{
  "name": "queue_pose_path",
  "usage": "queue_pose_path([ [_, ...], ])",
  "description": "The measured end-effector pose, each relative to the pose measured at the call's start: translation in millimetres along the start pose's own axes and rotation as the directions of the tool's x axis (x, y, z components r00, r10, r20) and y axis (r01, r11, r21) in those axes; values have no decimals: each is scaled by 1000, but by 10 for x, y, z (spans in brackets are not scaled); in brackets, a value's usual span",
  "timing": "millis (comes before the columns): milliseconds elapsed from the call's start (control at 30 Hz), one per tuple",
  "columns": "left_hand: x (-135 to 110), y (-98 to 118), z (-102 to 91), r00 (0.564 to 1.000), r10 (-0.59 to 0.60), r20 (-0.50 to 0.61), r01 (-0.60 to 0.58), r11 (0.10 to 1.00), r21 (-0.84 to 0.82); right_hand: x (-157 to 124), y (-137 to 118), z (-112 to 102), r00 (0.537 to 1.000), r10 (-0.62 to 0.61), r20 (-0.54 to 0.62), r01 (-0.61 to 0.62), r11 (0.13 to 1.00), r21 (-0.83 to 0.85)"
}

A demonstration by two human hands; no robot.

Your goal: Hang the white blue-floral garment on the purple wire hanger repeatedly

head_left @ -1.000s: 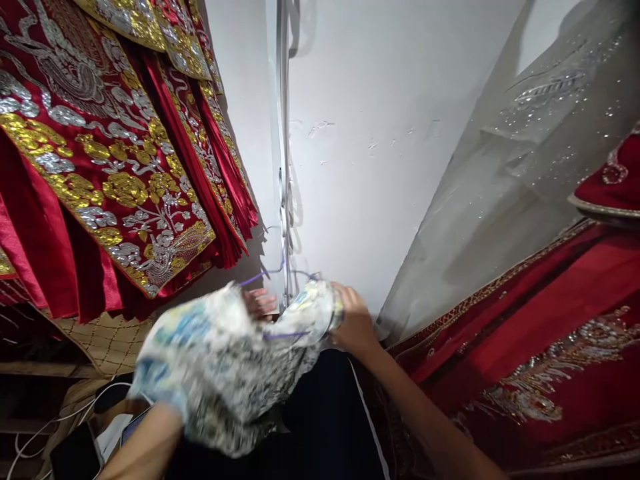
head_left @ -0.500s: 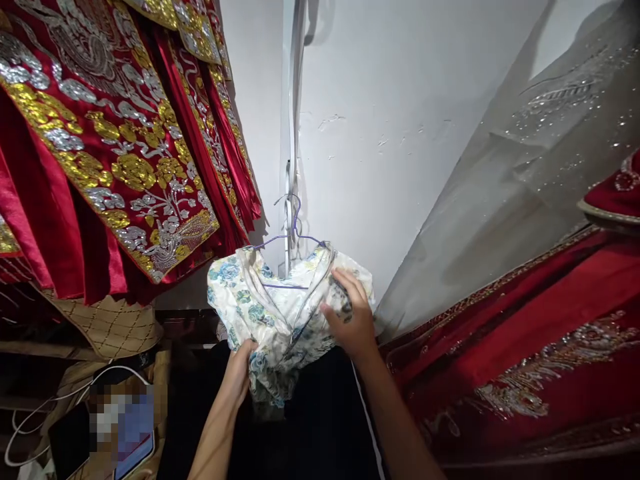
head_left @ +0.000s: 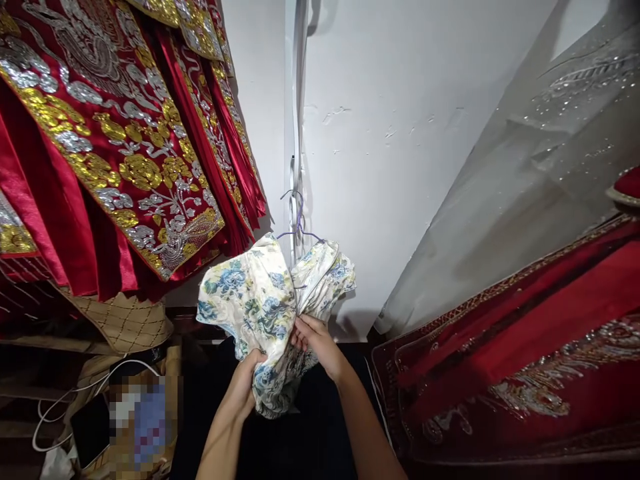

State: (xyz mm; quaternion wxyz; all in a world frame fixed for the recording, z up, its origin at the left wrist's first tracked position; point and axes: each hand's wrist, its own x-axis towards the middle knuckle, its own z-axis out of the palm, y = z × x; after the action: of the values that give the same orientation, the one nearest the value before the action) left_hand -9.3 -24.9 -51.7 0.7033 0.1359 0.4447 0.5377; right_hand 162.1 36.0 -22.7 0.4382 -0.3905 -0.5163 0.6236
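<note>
A white garment with blue and green flowers (head_left: 250,287) hangs on a thin purple hanger (head_left: 301,223), whose hook is at a pale vertical strap or rail (head_left: 295,100) against the wall. My left hand (head_left: 245,381) is closed on the bunched lower cloth, its thumb on top. With curled fingers, my right hand (head_left: 316,341) pinches the garment at its front edge, just below the neckline. The bottom of the garment is gathered over dark clothing on my lap.
Red garments with gold and silver embroidery (head_left: 145,170) hang at left. On the right are a sheer sparkling fabric (head_left: 500,187) and red beaded cloth (head_left: 540,320). A phone (head_left: 91,430), white cable (head_left: 127,363) and tan quilted cloth (head_left: 123,323) lie lower left.
My right hand has come down and left from the garment's right shoulder to its front edge, now pinching it. The left panel has swung up and faces me more.
</note>
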Motion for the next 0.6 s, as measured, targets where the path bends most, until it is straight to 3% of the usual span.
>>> queue_pose_path([
  [100, -28, 8, 8, 999, -20, 38, 20, 1000, 10, -103, 100, 71, 997, 46, -62, -39, 992, 120],
  [233, -101, -3, 121, 995, -40, 96, 38, 999, 18, -232, 242, 186, 981, 7, -194, 36, 975, 220],
  [400, -74, -28, 99, 996, -40, 79, 40, 999, -6, -266, 141, 154, 983, -90, -157, 114, 982, 149],
  [500, 22, -51, 2, 988, 133, -83, -130, 991, 45, -294, 115, 99, 988, -68, -139, 84, 990, 116],
  [567, 81, -86, -45, 917, 342, -207, -307, 934, 182, -313, 128, 80, 983, -41, -177, 63, 991, 119],
  [600, 99, -110, -51, 853, 457, -251, -386, 877, 285, -320, 136, 78, 981, -22, -192, 47, 991, 125],
])
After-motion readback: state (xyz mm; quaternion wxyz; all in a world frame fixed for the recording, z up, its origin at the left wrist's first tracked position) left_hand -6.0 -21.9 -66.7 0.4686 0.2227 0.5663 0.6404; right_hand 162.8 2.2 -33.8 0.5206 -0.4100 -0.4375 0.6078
